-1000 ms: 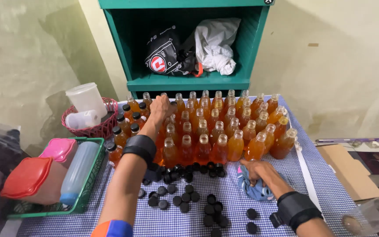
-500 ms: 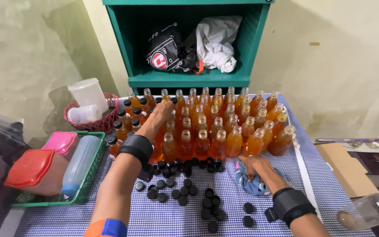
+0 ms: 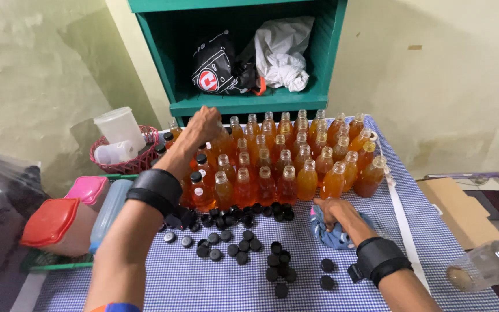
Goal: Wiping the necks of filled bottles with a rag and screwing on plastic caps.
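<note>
**Checked tablecloth (image 3: pixel 215 289), bottles mostly uncapped**

Sitting on blue-white cloth in front of green shelf (image 3: pixel 244 104): bottles (image 3: pixel 287 167) of orange liquid, packed in rows, roughly forty, exact count hard to tell. Wearing black caps so far: about four or five, all at left end near left hand (image 3: pixel 203 124). Remaining bottles showing open necks, so capping looking early, most left to do.

Left hand reaching over back-left bottles, fingers curled down on a bottle top; whether gripping a cap, cannot tell. Right hand (image 3: pixel 333 211) resting closed on blue cloth wad (image 3: pixel 336 234), just in front of front row.

Loose caps (image 3: pixel 244 245) lying scattered between hands and along front row, roughly forty, some overlapping.

Also showing: red basket (image 3: pixel 123 164) with two white containers, green tray (image 3: pixel 53 263) holding lidded tubs (one red lid, one pink), one clear empty bottle (image 3: pixel 486 266) lying at right edge, cardboard (image 3: pixel 454 208) alongside.
</note>
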